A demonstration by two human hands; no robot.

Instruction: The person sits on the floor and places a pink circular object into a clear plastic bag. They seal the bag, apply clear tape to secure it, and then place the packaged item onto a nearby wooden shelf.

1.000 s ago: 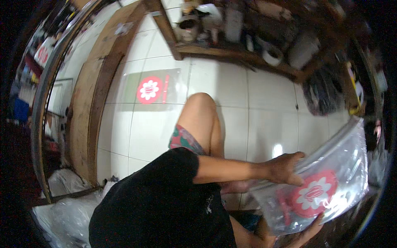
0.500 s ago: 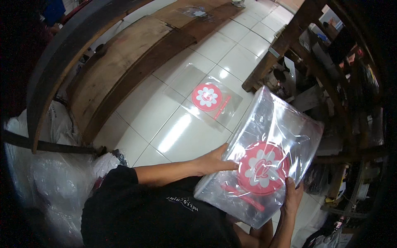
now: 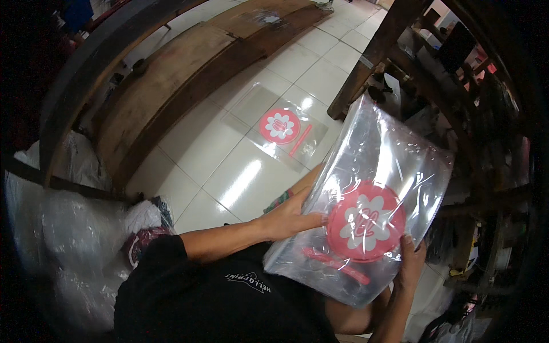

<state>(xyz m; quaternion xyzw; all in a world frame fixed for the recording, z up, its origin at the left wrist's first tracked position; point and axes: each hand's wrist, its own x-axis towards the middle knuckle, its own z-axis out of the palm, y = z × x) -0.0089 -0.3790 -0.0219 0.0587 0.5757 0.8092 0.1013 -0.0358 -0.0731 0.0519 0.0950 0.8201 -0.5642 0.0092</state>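
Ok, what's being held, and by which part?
A stack of clear printed plastic, by its opposite side edges: left hand on the left edge, right hand on the right.

Ahead of the hands (image 3: 294,220) (image 3: 409,260), slightly leftward, the white tiled floor (image 3: 189,168) carries a clear plastic bag (image 3: 279,127) printed with a pink disc, lying flat. Farther ahead, left of the hands, a low wooden table (image 3: 186,60) bears a clear plastic piece (image 3: 267,19).
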